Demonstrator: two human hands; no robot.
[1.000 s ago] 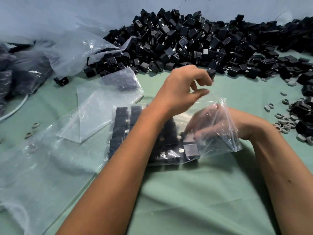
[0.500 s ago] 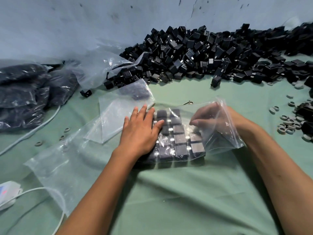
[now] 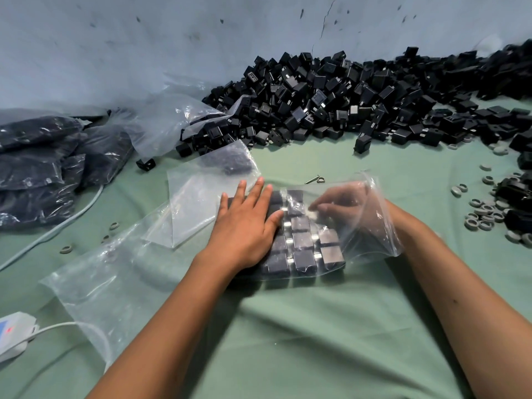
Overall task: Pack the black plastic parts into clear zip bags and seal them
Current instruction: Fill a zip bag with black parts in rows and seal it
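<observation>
A green cloth point(image 3: 302, 341) covers the bench. Along its far edge, against the wall, lies a long heap of black plastic parts point(image 3: 331, 102). At the far left — dark filled bags point(image 3: 43, 168) in a stack. Mid-bench lie a part-filled clear zip bag point(image 3: 359, 240), empty clear bags point(image 3: 115, 277) to its left, and a small screw point(image 3: 313, 179). Grey rings point(image 3: 483, 214) scatter along the right edge — a white corded device point(image 3: 14, 332) sits at the near left.

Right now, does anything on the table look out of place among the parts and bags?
Yes: a small metal screw lies on the green cloth just beyond the zip bag. It matches neither the black parts pile nor the grey rings at right.
</observation>
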